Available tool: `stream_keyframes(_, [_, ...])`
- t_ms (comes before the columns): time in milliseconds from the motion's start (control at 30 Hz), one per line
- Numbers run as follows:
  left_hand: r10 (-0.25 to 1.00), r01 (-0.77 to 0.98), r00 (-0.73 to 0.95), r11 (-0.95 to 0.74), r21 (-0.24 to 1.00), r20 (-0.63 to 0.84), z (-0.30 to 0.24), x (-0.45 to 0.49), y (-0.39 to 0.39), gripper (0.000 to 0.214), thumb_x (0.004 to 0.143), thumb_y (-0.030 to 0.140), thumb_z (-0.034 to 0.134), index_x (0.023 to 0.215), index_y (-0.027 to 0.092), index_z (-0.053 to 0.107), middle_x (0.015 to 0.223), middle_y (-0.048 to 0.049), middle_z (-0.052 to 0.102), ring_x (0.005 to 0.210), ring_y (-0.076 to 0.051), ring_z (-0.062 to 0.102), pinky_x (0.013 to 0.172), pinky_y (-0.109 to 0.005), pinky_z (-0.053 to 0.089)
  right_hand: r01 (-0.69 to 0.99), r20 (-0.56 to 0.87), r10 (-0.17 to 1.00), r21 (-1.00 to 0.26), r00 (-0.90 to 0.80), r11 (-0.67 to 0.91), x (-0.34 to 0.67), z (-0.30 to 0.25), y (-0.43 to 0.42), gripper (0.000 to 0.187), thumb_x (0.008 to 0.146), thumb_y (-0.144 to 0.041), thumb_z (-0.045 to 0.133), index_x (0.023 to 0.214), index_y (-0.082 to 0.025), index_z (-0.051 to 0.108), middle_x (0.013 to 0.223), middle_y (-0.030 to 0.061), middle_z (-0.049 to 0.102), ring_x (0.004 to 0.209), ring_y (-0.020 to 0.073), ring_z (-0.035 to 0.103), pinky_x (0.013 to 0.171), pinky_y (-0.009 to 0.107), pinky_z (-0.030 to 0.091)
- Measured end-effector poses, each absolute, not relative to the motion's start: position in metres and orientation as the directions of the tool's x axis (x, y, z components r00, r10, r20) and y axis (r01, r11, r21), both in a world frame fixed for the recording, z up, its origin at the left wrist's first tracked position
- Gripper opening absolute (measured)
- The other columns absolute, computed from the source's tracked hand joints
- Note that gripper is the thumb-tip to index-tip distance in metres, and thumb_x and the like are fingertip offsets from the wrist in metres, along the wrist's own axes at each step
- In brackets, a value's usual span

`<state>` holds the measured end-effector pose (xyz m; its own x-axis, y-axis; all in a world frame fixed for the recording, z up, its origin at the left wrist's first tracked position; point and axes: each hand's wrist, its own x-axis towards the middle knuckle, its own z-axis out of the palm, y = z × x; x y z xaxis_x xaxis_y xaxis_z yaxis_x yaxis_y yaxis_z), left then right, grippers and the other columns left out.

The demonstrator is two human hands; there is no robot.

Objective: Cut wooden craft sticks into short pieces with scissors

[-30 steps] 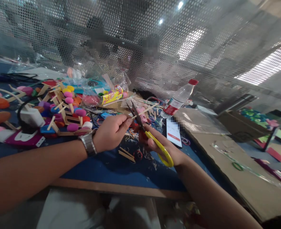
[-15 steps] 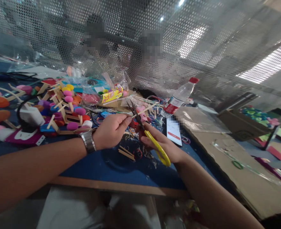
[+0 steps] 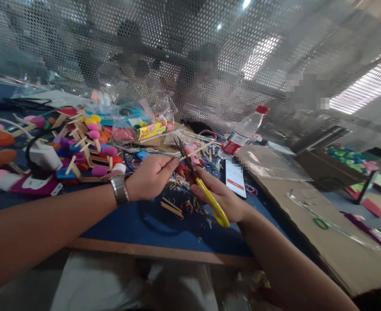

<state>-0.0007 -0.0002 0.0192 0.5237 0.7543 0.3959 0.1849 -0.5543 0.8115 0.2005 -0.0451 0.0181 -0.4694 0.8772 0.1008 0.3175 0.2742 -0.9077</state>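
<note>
Gripping one thin wooden stick [image 3: 199, 149], the left hand [image 3: 153, 177] is closed, with thumb and forefinger pinched on the near end. Right hand [image 3: 216, 192]: closed about the yellow handles of one pair of scissors [image 3: 206, 192].

Counts: hands, two; held stick, one; scissors, one pair; metal-banded watch [image 3: 121, 188], one, on the left wrist; phone [image 3: 235, 179], one, screen lit; bottle [image 3: 244, 129], one, red-capped and leaning to the right in view; white plug adapter [image 3: 43, 157], one. Short wooden pieces [image 3: 171, 210] on the blue table [image 3: 145, 229], below the hands: at least two, roughly parallel; exact number unclear. Coloured oval pieces [image 3: 99, 171] in the heap at left: many, overlapping, not countable.

Orientation: held stick lies above the table, between the hands and just past the left fingertips. Its long axis slants up to the right, free end pointing away from the person and rightward. Scissors run across it, tips pointing away and slightly left, handles toward the person. Dark blades meet the stick near the left fingertips; cannot tell whether it sits between them.

Surroundings: phone just beyond the right hand; bottle behind the phone; cardboard [image 3: 307, 216] along the right side.
</note>
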Motion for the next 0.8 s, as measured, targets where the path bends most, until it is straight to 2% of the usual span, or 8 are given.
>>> stream_keyframes(100, [0.747,0.183,0.529,-0.564,0.805,0.403,0.018,0.000,0.001,0.036,0.099,0.031,0.036,0.074,0.017,0.059,0.051,0.0042,0.045,0.053,-0.012,0.046,0.059,-0.024,0.039,0.339,0.097,0.873,-0.896,-0.477,0.285,0.200,0.020,-0.046,0.032,0.092,-0.052,0.055,0.097,-0.021,0.049,0.080,-0.0015,0.043,0.069,0.0129,0.038,0.063,0.027,0.039])
stream_keyframes(267, [0.751,0.360,0.450,-0.648,0.671,0.483,0.012,0.000,0.002,0.032,0.097,0.035,0.043,0.076,0.016,0.058,0.063,-0.0001,0.057,0.060,-0.014,0.051,0.058,-0.026,0.036,0.313,0.069,0.898,-0.923,-0.435,0.223,0.199,0.017,-0.044,0.036,0.090,-0.054,0.058,0.103,-0.021,0.052,0.077,-0.0026,0.041,0.066,0.0125,0.037,0.057,0.026,0.036])
stream_keyframes(400, [0.713,0.418,0.464,-0.699,0.580,0.526,0.009,-0.002,0.003,0.031,0.098,0.031,0.041,0.081,0.015,0.060,0.073,-0.0040,0.065,0.067,-0.016,0.057,0.062,-0.027,0.038,0.289,0.042,0.915,-0.942,-0.401,0.169,0.199,0.013,-0.043,0.039,0.087,-0.054,0.062,0.107,-0.021,0.055,0.078,-0.0023,0.044,0.069,0.0131,0.040,0.060,0.026,0.038])
stream_keyframes(600, [0.712,0.419,0.476,-0.700,0.579,0.516,0.011,-0.001,0.002,0.032,0.100,0.028,0.039,0.081,0.015,0.062,0.078,-0.0062,0.069,0.073,-0.017,0.062,0.066,-0.028,0.041,0.280,0.005,0.923,-0.952,-0.385,0.122,0.199,0.013,-0.044,0.050,0.084,-0.056,0.064,0.119,-0.022,0.053,0.080,-0.0019,0.044,0.075,0.0155,0.044,0.068,0.028,0.041])
stream_keyframes(800, [0.706,0.391,0.472,-0.705,0.592,0.529,0.012,-0.001,0.001,0.033,0.100,0.028,0.039,0.077,0.016,0.060,0.072,-0.0037,0.065,0.066,-0.015,0.056,0.063,-0.028,0.039,0.246,0.020,0.908,-0.960,-0.418,0.134,0.198,0.013,-0.046,0.036,0.087,-0.055,0.061,0.099,-0.023,0.051,0.075,-0.0036,0.040,0.065,0.0128,0.037,0.058,0.027,0.036])
